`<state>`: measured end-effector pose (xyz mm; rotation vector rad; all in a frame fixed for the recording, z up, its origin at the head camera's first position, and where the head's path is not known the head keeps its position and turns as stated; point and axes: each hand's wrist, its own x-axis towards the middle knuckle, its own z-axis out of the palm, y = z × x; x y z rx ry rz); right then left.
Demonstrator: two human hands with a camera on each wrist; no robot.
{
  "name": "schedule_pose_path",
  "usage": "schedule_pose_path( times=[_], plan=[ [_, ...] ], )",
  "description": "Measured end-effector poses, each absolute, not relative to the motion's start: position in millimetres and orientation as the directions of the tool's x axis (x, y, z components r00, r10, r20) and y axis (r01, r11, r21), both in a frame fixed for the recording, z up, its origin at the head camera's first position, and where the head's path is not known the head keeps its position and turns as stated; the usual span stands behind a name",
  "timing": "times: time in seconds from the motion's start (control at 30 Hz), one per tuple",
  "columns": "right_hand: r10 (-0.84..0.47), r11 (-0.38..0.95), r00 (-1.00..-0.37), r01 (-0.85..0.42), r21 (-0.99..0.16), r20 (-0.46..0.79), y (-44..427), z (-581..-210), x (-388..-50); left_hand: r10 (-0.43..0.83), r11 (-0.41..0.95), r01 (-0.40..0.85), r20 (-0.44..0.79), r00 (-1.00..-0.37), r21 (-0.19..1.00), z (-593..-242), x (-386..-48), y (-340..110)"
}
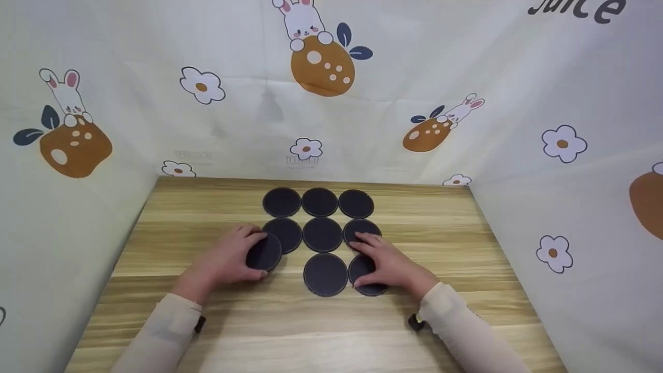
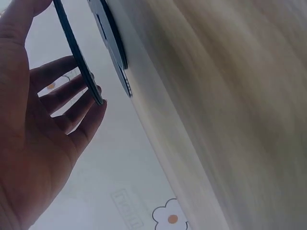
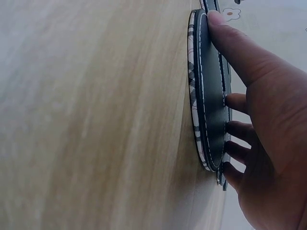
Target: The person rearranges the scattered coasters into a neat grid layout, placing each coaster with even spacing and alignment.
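Note:
Round black coasters lie in rows on the wooden table, three at the back, such as the back middle coaster (image 1: pixel 319 202). My left hand (image 1: pixel 235 259) holds a coaster (image 1: pixel 264 252) by its edges, between thumb and fingers, raised and partly over the middle row's left coaster (image 1: pixel 287 235). In the left wrist view this coaster (image 2: pixel 76 52) is edge-on, apart from the table. My right hand (image 1: pixel 386 261) rests over the front right coaster (image 1: pixel 362 267), thumb on its face; its fingers reach over the middle row's right coaster (image 1: pixel 357 228). White stitching and a checked edge show on the coaster (image 3: pixel 211 105) in the right wrist view.
A front middle coaster (image 1: pixel 325 274) lies left of my right hand. The wood-grain table (image 1: pixel 290 331) runs back to pale cloth walls (image 1: pixel 233 134) printed with rabbits, fruit and flowers, which stand at the back and both sides. Dark wrist cameras (image 1: pixel 416 322) sit on the sleeves.

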<state>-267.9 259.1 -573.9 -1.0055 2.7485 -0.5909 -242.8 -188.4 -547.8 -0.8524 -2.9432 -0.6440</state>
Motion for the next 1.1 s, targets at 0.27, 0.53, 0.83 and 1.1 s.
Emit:
schedule_pose_path(
  times=[0.27,0.53,0.83,1.1],
  plan=[
    [-0.640,0.706,-0.768,-0.574,-0.415,-0.026,258,-573,-267,0.538,0.757,0.530,0.094,-0.837,0.382,-550,-238,-176],
    [-0.639,0.704,-0.769,-0.576,-0.416,-0.017,259,-574,-267,0.576,0.735,0.564,0.092,-0.812,0.376,-550,-234,-165],
    [-0.652,0.691,-0.758,-0.591,-0.416,-0.004,259,-574,-268,0.606,0.714,0.601,0.112,-0.787,0.359,-554,-228,-156],
    [-0.640,0.705,-0.768,-0.575,-0.415,-0.022,259,-575,-268,0.607,0.722,0.597,0.093,-0.789,0.349,-556,-225,-154]
  ],
)
